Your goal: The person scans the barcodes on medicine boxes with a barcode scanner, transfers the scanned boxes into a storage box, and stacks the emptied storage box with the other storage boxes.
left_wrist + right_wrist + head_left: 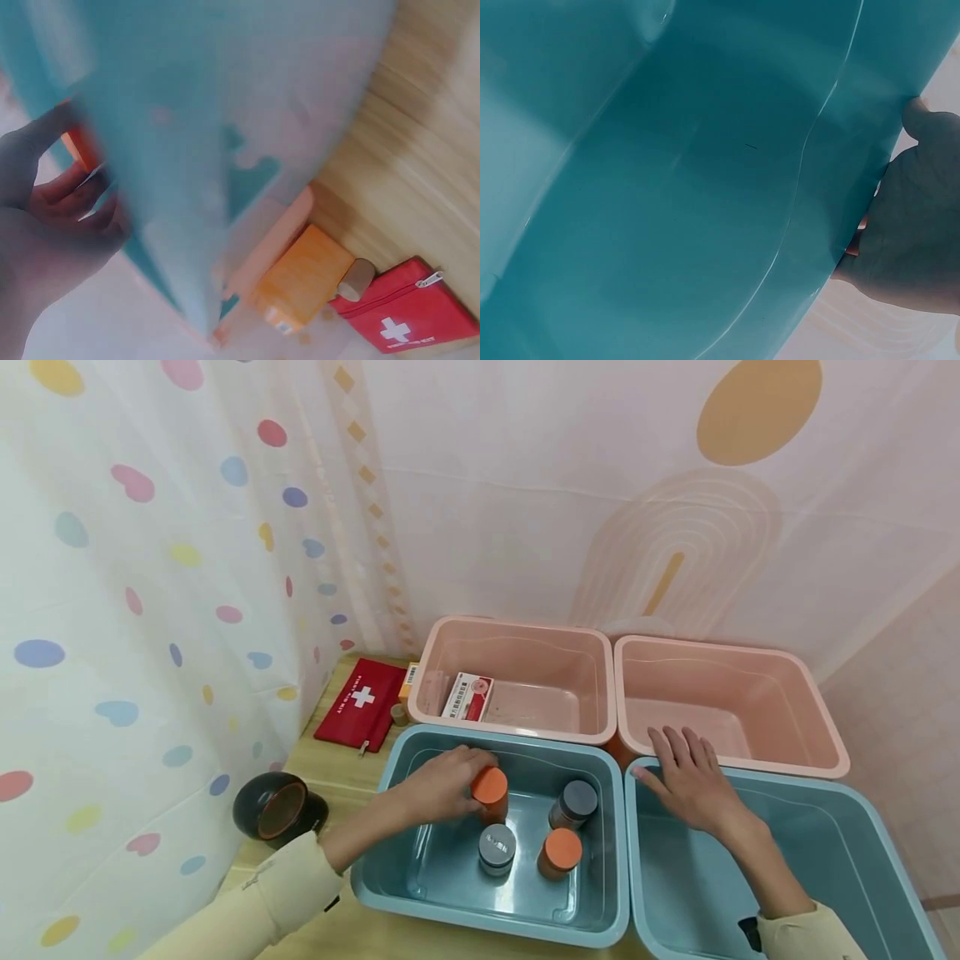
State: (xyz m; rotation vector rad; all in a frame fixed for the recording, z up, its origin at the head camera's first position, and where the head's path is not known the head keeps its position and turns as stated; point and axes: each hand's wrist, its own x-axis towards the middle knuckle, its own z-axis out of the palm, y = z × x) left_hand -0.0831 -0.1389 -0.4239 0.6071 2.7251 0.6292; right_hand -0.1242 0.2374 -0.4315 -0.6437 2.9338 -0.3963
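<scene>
My left hand (444,783) reaches into the left blue bin (491,920) and holds an orange-lidded bottle (491,787) between thumb and fingers. In the left wrist view, the bin wall hides most of that bottle. Around it in the bin stand two grey-lidded bottles, one nearer (497,847) and one to the right (577,799), plus another orange-lidded bottle (561,852). With fingers spread, my right hand (697,789) rests at the back rim of the right blue bin (780,852). Its fingertips reach over the front edge of the right pink bin (720,647).
The left pink bin (517,631) holds a white and red medicine box (468,697). Left of it lie a red first aid pouch (362,703), an orange box (304,274) and a small brown cylinder (356,280). A dark round container (277,807) sits beside my left forearm. Patterned curtains hang behind.
</scene>
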